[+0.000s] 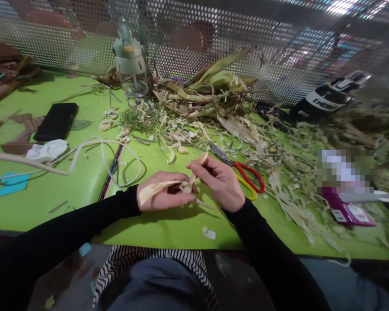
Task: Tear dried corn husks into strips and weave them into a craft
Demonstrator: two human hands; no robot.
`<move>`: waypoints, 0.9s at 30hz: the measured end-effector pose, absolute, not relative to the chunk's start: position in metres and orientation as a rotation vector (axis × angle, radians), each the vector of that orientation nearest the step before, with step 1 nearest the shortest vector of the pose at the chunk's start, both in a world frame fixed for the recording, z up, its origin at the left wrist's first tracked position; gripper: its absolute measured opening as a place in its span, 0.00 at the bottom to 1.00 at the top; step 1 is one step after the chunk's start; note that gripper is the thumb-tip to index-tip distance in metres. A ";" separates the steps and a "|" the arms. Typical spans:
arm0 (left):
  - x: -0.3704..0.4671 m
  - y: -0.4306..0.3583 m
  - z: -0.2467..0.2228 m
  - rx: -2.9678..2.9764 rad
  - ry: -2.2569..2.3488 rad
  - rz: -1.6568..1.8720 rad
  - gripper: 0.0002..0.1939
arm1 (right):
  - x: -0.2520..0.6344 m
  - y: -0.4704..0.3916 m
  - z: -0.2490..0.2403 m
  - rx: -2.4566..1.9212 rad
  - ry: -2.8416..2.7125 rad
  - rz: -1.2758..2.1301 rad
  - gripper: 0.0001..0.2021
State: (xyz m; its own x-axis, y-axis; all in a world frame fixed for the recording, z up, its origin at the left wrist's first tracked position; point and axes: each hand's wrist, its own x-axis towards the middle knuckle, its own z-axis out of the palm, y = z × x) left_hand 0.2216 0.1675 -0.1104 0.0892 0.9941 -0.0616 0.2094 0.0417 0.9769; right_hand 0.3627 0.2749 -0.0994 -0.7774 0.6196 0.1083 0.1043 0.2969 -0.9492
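Near the front edge of the green table, my left hand (165, 192) is closed round pale, folded husk strips (156, 188); one wide strip lies over its back. My right hand (221, 180) pinches the upper end of a narrow pale strip (193, 176), which runs down to the folded piece at my left fingertips. A thin stalk sticks out below the fingers. Just behind my right hand lie scissors with red handles (250, 172), their blades pointing to the back left. Part of a yellow handle (247, 186) shows beside them.
Dried husks (207, 97) and shreds cover the back and right. A clear bottle (131, 65) and a black bottle (320, 103) stand or lean by the perforated screen. At left are a phone (57, 122), a white cable (103, 149) and a crumpled tissue (47, 150); a magenta packet (346, 209) lies right.
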 end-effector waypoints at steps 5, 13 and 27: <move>0.226 0.161 -0.101 1.664 1.408 0.883 0.10 | 0.362 0.278 -0.102 -0.795 -1.982 1.427 0.14; 0.221 0.163 -0.105 1.505 1.586 1.130 0.11 | 0.372 0.286 -0.092 -0.692 -2.343 1.618 0.22; 0.195 0.172 -0.106 1.318 1.421 1.135 0.12 | 0.372 0.286 -0.087 -0.436 -2.528 0.973 0.14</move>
State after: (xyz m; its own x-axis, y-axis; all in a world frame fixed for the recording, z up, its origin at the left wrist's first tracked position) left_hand 0.1946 0.1725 -0.1057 -0.0657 0.9978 -0.0121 0.2089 0.0256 0.9776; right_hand 0.3724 0.2858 -0.0872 -0.8732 0.4190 0.2488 0.1438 0.7095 -0.6899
